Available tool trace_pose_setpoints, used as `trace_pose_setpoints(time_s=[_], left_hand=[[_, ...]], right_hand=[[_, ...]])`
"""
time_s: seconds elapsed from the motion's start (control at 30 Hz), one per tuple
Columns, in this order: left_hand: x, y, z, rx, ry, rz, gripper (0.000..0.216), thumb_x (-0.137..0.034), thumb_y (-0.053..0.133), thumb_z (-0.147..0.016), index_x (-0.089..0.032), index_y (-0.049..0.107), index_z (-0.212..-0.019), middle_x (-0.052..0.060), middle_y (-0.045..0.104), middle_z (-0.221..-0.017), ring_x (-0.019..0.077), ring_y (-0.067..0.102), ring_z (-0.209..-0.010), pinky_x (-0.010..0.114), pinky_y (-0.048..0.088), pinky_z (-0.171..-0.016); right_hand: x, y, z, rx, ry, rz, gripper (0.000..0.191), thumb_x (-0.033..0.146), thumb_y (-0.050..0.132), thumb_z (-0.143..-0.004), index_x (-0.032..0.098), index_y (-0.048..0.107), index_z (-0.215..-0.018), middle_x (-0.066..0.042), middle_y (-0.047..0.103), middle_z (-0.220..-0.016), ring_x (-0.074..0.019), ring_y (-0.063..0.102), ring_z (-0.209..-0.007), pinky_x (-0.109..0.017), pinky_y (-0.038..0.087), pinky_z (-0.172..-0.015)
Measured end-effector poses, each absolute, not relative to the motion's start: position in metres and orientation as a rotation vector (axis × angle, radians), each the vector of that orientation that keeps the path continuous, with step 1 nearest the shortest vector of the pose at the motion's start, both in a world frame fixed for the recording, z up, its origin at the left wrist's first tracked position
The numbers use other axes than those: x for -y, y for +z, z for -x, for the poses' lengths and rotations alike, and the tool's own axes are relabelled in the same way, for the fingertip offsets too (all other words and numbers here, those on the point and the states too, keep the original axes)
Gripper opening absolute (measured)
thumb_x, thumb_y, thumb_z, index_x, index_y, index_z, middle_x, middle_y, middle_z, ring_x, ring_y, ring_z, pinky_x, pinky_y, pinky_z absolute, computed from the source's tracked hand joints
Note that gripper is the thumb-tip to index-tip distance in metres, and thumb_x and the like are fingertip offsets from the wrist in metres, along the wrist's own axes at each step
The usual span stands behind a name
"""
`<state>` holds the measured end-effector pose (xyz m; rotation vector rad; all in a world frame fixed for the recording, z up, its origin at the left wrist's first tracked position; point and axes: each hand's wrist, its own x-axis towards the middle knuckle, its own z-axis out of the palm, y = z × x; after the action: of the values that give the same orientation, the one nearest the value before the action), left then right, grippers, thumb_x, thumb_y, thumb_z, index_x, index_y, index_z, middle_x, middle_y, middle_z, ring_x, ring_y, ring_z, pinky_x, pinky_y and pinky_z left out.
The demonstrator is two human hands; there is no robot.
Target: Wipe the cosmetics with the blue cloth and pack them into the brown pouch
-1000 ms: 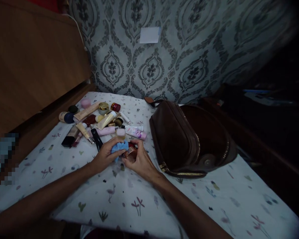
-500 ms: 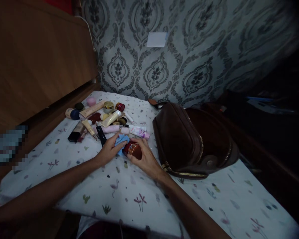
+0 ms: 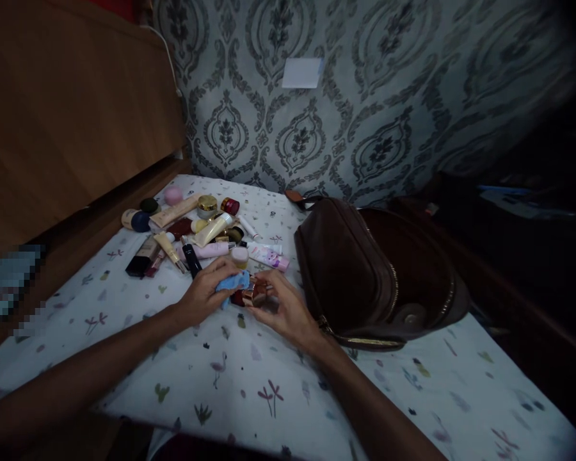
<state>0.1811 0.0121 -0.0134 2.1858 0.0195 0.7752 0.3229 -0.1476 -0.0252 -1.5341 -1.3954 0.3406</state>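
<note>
My left hand (image 3: 206, 296) is closed on a small blue cloth (image 3: 233, 283) and presses it against a little reddish-brown bottle with a gold band (image 3: 250, 296). My right hand (image 3: 283, 307) grips that bottle from the right, fingers curled round it. Both hands rest low over a white cloth with small flower prints (image 3: 249, 378), just in front of a heap of cosmetics.
Several tubes, jars and compacts (image 3: 196, 234) lie in a pile at the far left. An open brown leather bag (image 3: 365, 269) sits right of my hands. A wooden headboard (image 3: 67, 115) stands left, patterned wallpaper (image 3: 355, 109) behind, dark clutter at the right.
The bottle has turned in my right hand, its gold band now showing. The blue cloth in my left hand has shifted slightly over it. The view has drifted a little.
</note>
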Motion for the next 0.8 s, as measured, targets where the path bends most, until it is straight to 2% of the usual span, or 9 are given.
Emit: trace_pose_setpoints(time_s=[0.1, 0.2, 0.43, 0.6, 0.7, 0.77, 0.8], left_hand=[[-0.013, -0.011, -0.183, -0.081, 0.771, -2.17, 0.019, -0.034, 0.055, -0.094, -0.017, 0.064, -0.097, 0.007, 0.061, -0.094, 0.0201, 0.058, -0.091, 0.031, 0.046, -0.083], [-0.014, -0.011, -0.185, -0.147, 0.769, -2.133, 0.022, -0.038, 0.055, -0.093, -0.017, 0.063, -0.091, 0.005, 0.061, -0.089, 0.0195, 0.057, -0.087, 0.03, 0.045, -0.082], [-0.017, -0.014, -0.186, -0.186, 0.541, -1.893, 0.026, -0.041, 0.058, -0.092, -0.017, 0.062, -0.102, 0.001, 0.064, -0.09, 0.016, 0.059, -0.08, 0.025, 0.048, -0.074], [-0.018, -0.011, -0.188, -0.178, 0.524, -1.83, 0.029, -0.042, 0.062, -0.088, -0.016, 0.061, -0.101, 0.0, 0.062, -0.088, 0.0153, 0.058, -0.078, 0.024, 0.048, -0.073], [-0.018, -0.01, -0.187, -0.191, 0.522, -1.883, 0.029, -0.043, 0.06, -0.089, -0.017, 0.061, -0.102, 0.001, 0.062, -0.088, 0.0162, 0.057, -0.08, 0.025, 0.048, -0.074], [-0.018, -0.011, -0.187, -0.189, 0.531, -1.92, 0.028, -0.042, 0.06, -0.089, -0.017, 0.061, -0.101, 0.0, 0.06, -0.087, 0.016, 0.057, -0.079, 0.025, 0.048, -0.074], [-0.019, -0.011, -0.186, -0.19, 0.537, -1.938, 0.026, -0.041, 0.06, -0.089, -0.017, 0.06, -0.1, 0.0, 0.06, -0.086, 0.0157, 0.056, -0.078, 0.025, 0.047, -0.073]], right_hand=[[0.15, -0.02, -0.326, 1.535, 0.284, 1.523, 0.041, 0.028, 0.069, -0.085, 0.025, 0.055, -0.123, -0.01, 0.061, -0.122, -0.0259, 0.058, -0.118, -0.046, 0.048, -0.103], [0.149, -0.019, -0.328, 1.596, 0.28, 1.505, 0.042, 0.03, 0.065, -0.088, 0.026, 0.053, -0.129, -0.011, 0.059, -0.13, -0.0258, 0.055, -0.125, -0.048, 0.045, -0.107], [0.148, -0.025, -0.326, 1.531, 0.329, 1.476, 0.044, 0.031, 0.065, -0.088, 0.025, 0.052, -0.13, -0.011, 0.058, -0.129, -0.0229, 0.056, -0.121, -0.04, 0.052, -0.098], [0.149, -0.026, -0.325, 1.528, 0.288, 1.533, 0.048, 0.039, 0.066, -0.088, 0.024, 0.05, -0.131, -0.01, 0.06, -0.125, -0.0242, 0.057, -0.119, -0.042, 0.048, -0.102], [0.149, -0.025, -0.322, 1.473, 0.257, 1.639, 0.061, 0.045, 0.071, -0.083, 0.022, 0.047, -0.134, -0.012, 0.059, -0.126, -0.027, 0.058, -0.116, -0.044, 0.048, -0.1], [0.15, -0.023, -0.319, 1.374, 0.268, 1.756, 0.07, 0.049, 0.075, -0.077, 0.02, 0.045, -0.133, -0.012, 0.06, -0.121, -0.028, 0.061, -0.107, -0.045, 0.051, -0.093], [0.15, -0.022, -0.317, 1.325, 0.281, 1.802, 0.069, 0.05, 0.076, -0.076, 0.02, 0.047, -0.13, -0.011, 0.062, -0.115, -0.0272, 0.063, -0.1, -0.044, 0.053, -0.089]])
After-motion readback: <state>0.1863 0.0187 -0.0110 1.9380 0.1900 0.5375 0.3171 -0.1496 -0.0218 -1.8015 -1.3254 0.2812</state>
